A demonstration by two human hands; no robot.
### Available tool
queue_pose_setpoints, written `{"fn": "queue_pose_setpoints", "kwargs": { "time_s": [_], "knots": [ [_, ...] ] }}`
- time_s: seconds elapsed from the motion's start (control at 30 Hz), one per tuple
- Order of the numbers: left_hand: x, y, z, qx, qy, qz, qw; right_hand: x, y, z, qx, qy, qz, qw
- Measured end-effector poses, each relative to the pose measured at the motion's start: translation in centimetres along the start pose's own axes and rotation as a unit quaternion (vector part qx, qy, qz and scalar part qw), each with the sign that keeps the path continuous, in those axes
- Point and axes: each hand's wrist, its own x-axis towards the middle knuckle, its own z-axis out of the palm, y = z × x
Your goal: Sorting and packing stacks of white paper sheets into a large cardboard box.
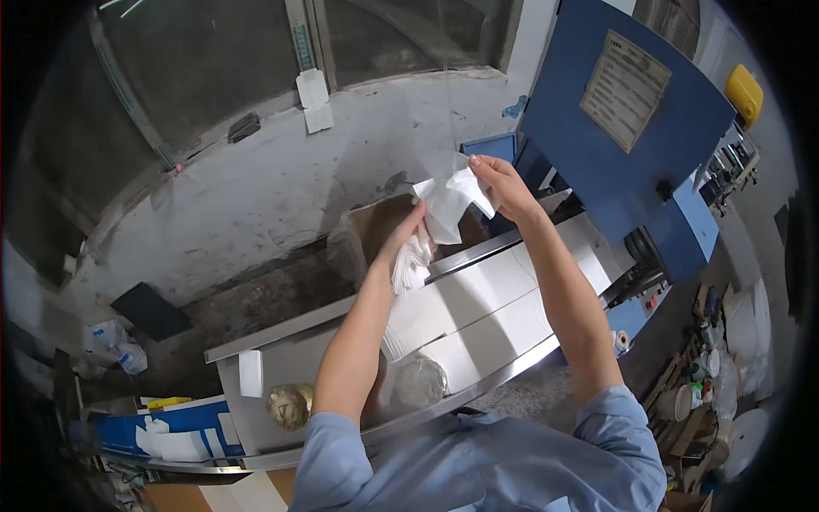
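Fingers (490, 171) pinching white bag (448, 205), cardboard box (375, 224) behind

The lower part of the stack of white paper sheets (409, 266) is hidden behind the person's left forearm. Beside that forearm, two round wrapped bundles (288, 405) are too blurred to identify. The brown cardboard box (375, 224) beyond the stack has its inside covered by crumpled white paper (448, 203). The clutter right of the blue machine (614, 111) is too small to make out.
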Motion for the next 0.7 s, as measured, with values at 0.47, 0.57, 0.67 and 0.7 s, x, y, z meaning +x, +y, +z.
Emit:
{"fn": "queue_pose_setpoints", "kwargs": {
  "time_s": [0.47,0.57,0.67,0.7],
  "knots": [
    [0.1,-1.7,0.2,0.047,-0.044,-0.037,0.997,-4.9,0.3,0.2,0.183,-0.095,-0.021,0.978],
    [0.0,-3.1,-0.1,-0.045,-0.107,-0.061,0.991,-5.8,0.3,1.1,0.241,-0.113,-0.037,0.963],
    [-2.3,-2.6,6.1,-0.101,-0.111,0.012,0.989,-6.7,1.0,-0.6,0.291,-0.122,-0.073,0.946],
    [-3.2,-1.9,7.6,-0.113,-0.071,0.067,0.989,-7.2,0.7,-0.4,0.288,-0.088,-0.070,0.951]
  ]
}}
